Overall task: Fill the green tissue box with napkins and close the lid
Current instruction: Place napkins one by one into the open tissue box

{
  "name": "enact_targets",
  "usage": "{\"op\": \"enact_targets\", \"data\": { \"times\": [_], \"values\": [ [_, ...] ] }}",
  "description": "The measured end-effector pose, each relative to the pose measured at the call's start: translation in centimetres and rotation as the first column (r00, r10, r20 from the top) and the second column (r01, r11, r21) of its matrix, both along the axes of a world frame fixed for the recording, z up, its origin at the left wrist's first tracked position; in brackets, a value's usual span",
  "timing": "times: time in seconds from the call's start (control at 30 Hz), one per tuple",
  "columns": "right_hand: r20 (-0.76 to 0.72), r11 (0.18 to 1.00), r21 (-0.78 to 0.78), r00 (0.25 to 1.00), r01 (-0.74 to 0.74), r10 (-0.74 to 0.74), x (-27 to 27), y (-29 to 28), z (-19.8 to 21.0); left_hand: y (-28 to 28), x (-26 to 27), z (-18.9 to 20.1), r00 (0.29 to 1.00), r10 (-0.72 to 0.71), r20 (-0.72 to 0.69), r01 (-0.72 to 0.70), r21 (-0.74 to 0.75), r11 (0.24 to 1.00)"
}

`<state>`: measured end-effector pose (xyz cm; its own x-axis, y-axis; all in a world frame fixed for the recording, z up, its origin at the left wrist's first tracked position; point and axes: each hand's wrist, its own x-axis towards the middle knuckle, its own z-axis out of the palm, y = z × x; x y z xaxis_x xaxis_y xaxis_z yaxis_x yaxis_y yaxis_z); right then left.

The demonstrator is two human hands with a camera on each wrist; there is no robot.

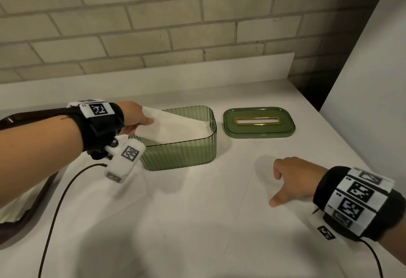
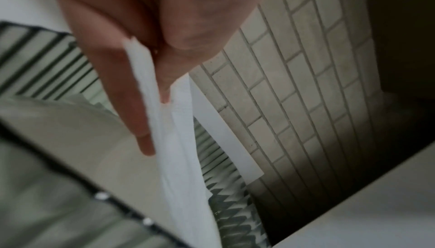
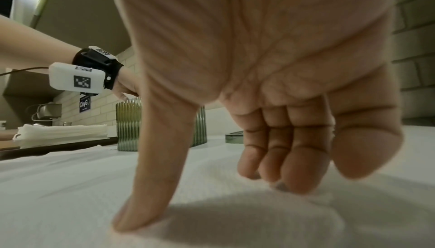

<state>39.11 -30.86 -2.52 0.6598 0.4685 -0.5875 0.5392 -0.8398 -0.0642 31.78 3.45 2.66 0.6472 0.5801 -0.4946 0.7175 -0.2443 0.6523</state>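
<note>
The green ribbed tissue box stands open at mid-table with white napkins inside. My left hand is over its left rim and pinches a white napkin that slopes down into the box. In the left wrist view, thumb and fingers grip the napkin above the box's ribbed wall. The green lid, with a gold-rimmed slot, lies flat to the right of the box. My right hand rests on the tablecloth in front of the lid, fingers curled under, thumb pointing down, holding nothing.
A dark tray at the left edge holds a stack of white napkins. A cable trails from my left wrist across the white cloth. A brick wall and a low white ledge run behind the table. A white panel stands at the right.
</note>
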Motion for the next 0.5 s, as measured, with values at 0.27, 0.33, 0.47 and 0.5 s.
{"op": "enact_targets", "data": {
  "times": [0.27, 0.33, 0.47, 0.5],
  "values": [
    [0.018, 1.0, 0.007, 1.0, 0.019, -0.019, 0.4, 0.7, -0.4, 0.5, -0.7, 0.3, 1.0, -0.012, -0.003, 0.012, -0.063, 0.998],
    [-0.003, 1.0, -0.024, 1.0, 0.002, -0.002, 0.7, 0.9, -0.5, -0.2, -0.7, 0.2, 0.999, -0.049, 0.007, 0.049, -0.023, 0.999],
    [0.031, 0.999, -0.012, 0.999, -0.044, 0.045, 0.8, 1.0, -0.6, -1.0, -0.7, 0.6, 0.981, -0.18, -0.077, 0.194, 0.245, 0.95],
    [0.038, 0.998, 0.0, 0.998, -0.056, 0.056, 0.8, 1.0, -0.7, -1.2, -0.7, 0.9, 0.977, -0.196, -0.085, 0.212, 0.271, 0.939]
  ]
}}
